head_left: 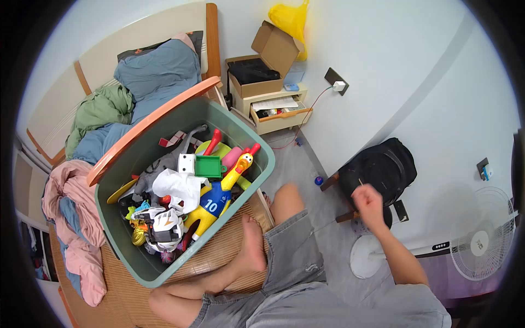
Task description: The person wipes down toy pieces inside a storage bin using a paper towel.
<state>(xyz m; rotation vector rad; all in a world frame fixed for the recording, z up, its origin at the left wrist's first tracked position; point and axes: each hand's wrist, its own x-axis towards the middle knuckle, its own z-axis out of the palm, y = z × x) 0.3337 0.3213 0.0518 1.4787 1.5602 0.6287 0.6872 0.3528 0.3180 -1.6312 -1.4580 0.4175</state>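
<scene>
a large grey-green plastic bin with rounded corners (235, 123) stands on the bed's brown woven mat (123, 295), loaded with toys. inside it, a long yellow toy chicken in a blue number 10 shirt (214, 203) lies along the right side; a crumpled white sheet (180, 188) and a white-and-black jointed toy (165, 227) lie left of the chicken. a flat orange lid (153, 129) leans along the bin's far left rim.

well right of the bin, the right hand (367, 205) is raised before a black fabric backpack (391, 164); blurred, it seems curled, perhaps pinching something thin, though i cannot tell. the left hand is out of view.

the step looks like one away from the toys; any reach into the bin would call for swinging left, over the near rim.
</scene>
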